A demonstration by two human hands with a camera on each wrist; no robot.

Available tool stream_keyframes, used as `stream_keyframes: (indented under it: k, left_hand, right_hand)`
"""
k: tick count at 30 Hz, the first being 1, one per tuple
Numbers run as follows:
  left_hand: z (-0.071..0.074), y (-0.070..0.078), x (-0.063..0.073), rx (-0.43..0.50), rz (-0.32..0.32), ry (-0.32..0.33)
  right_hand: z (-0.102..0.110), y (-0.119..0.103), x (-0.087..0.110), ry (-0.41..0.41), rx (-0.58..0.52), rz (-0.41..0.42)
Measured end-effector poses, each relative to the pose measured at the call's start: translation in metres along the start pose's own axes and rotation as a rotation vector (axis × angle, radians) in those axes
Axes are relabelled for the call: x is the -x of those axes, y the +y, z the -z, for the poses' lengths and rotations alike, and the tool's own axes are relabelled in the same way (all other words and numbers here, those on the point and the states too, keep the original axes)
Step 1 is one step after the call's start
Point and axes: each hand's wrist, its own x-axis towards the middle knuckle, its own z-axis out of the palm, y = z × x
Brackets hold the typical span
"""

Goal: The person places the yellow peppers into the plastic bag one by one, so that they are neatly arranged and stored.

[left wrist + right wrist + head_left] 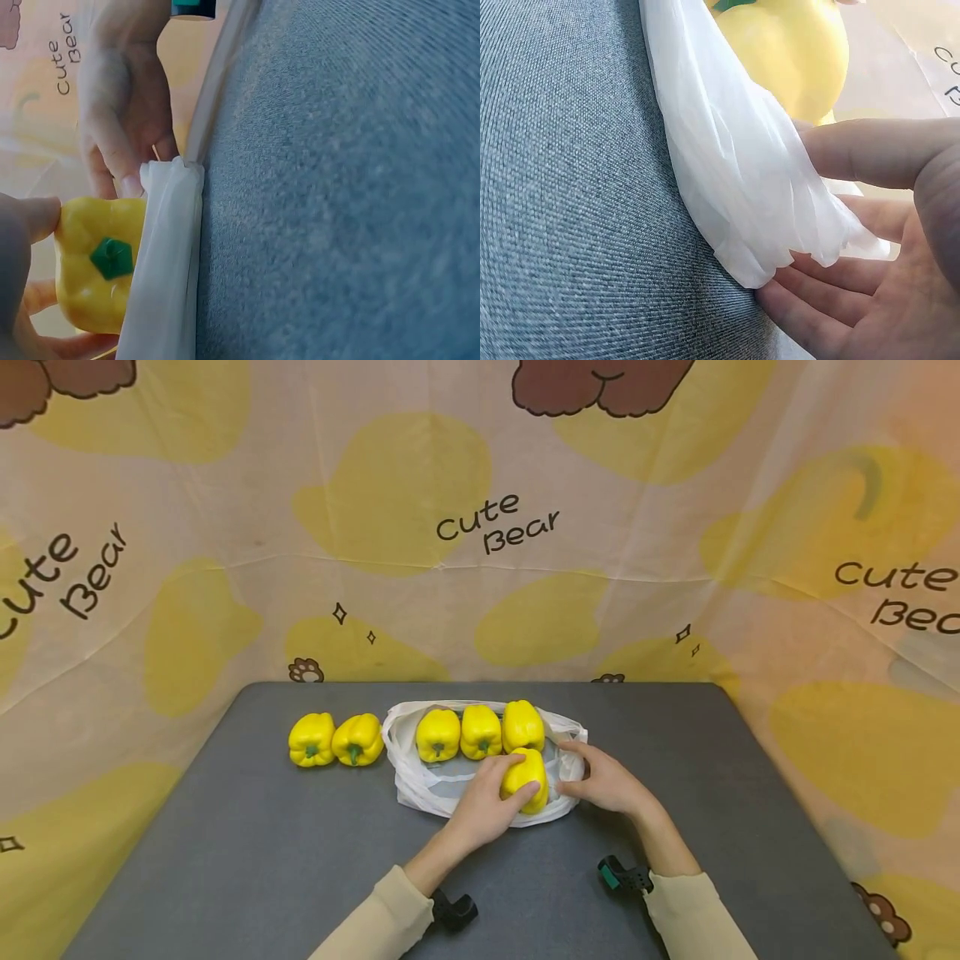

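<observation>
My left hand (486,800) holds a yellow bell pepper (534,770) between thumb and fingers, at the front right inside an open white plastic bag (408,777). Its green stem end (112,259) faces the left wrist camera. Behind it, three more yellow bell peppers (481,732) stand in a row in the bag. At the bag's right end is my right hand (611,781), thumb and fingers spread apart. In the right wrist view, that hand's fingers (832,281) touch the crumpled bag edge (742,187), and the thumb lies near the rim.
Two yellow bell peppers (334,741) sit side by side on the grey table (262,843), left of the bag. A patterned cloth (420,635) hangs behind the table and along its sides.
</observation>
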Motion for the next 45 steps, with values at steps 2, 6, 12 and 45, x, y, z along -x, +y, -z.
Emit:
stream_keyframes:
  k: [2,6,12,45]
  left_hand:
    - [-0.002,0.000,0.000,-0.021,-0.003,0.003]
    - [-0.005,-0.001,0.001,-0.047,-0.004,0.005]
    - [-0.008,-0.003,0.000,-0.060,-0.001,0.019]
    - [0.007,-0.002,-0.002,0.040,0.050,-0.065]
  right_hand:
    - [0.000,0.000,0.000,-0.002,-0.001,0.001]
    - [0.000,0.000,0.000,-0.003,-0.005,0.003]
    - [0.000,0.001,0.000,-0.001,0.000,0.000]
    - [0.000,0.000,0.000,-0.005,0.000,-0.001]
